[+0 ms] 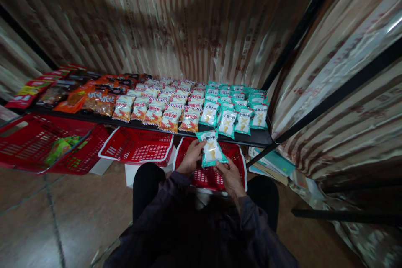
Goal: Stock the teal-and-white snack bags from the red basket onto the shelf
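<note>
Between my two hands is a teal-and-white snack bag point(211, 149), held over a red basket point(241, 171) with a white rim. My left hand point(191, 157) grips the bag's left edge, thumb on the front. The fingers of my right hand point(228, 172) pinch its lower right corner. Just beyond, matching teal snack bags point(228, 120) lie in rows at the right end of a black shelf point(260, 136). White-and-orange snack bags point(170, 118) fill the shelf's middle, left of the teal ones.
Orange bags point(99, 102) and red bags point(29, 92) lie further left on the shelf. Below stand another red basket point(138, 146) and a larger one point(19, 146) holding a green packet point(63, 149). Books point(273, 163) lie by the black frame post point(314, 113) at right. Striped curtains hang behind.
</note>
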Demonstrator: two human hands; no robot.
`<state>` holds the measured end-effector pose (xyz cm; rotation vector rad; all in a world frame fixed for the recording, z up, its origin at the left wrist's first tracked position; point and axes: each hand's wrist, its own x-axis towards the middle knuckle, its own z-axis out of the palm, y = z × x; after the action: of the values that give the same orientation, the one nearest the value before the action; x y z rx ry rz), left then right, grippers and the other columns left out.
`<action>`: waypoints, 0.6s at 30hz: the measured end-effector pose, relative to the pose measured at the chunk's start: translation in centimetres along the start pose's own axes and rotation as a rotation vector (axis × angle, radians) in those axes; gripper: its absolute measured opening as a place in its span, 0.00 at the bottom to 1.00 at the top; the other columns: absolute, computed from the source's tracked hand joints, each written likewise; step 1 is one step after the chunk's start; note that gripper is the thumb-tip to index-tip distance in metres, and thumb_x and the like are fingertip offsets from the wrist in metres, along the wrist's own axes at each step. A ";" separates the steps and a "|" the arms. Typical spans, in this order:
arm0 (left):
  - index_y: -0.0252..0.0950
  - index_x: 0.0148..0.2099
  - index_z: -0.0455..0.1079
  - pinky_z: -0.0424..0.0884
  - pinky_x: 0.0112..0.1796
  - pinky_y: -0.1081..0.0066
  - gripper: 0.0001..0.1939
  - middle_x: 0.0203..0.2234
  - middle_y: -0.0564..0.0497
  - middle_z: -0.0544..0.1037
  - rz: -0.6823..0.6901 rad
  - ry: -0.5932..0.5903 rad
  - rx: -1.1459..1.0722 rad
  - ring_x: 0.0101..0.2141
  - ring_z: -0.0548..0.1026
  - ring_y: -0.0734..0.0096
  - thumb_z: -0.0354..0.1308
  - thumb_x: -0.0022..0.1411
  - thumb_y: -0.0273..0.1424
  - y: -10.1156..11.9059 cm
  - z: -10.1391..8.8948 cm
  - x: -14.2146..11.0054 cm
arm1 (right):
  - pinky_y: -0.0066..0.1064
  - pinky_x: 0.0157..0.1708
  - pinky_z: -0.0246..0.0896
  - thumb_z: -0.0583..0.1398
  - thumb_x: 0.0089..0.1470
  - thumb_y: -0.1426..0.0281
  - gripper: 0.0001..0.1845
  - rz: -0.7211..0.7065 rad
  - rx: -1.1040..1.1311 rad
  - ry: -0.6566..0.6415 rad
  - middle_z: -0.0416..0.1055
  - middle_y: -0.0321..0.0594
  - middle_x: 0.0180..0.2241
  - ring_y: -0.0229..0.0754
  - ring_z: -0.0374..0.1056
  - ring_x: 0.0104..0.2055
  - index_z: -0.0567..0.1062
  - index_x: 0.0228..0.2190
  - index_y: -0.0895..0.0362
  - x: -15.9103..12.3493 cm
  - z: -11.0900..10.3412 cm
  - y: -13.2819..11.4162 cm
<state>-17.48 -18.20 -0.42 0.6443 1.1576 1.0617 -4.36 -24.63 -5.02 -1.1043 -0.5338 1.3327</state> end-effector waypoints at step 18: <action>0.37 0.57 0.64 0.74 0.42 0.62 0.30 0.47 0.42 0.76 0.397 -0.094 0.102 0.42 0.77 0.61 0.63 0.51 0.28 0.4 0.6 3.2 | 0.45 0.59 0.56 0.62 0.50 0.61 0.27 -0.488 -0.634 -0.048 0.69 0.47 0.55 0.48 0.65 0.56 0.71 0.52 0.55 3.8 0.6 -1.3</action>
<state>-16.95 -15.09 -1.24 1.0235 1.0288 1.2949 -3.39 -20.70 -4.62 -1.3327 -1.2313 0.7714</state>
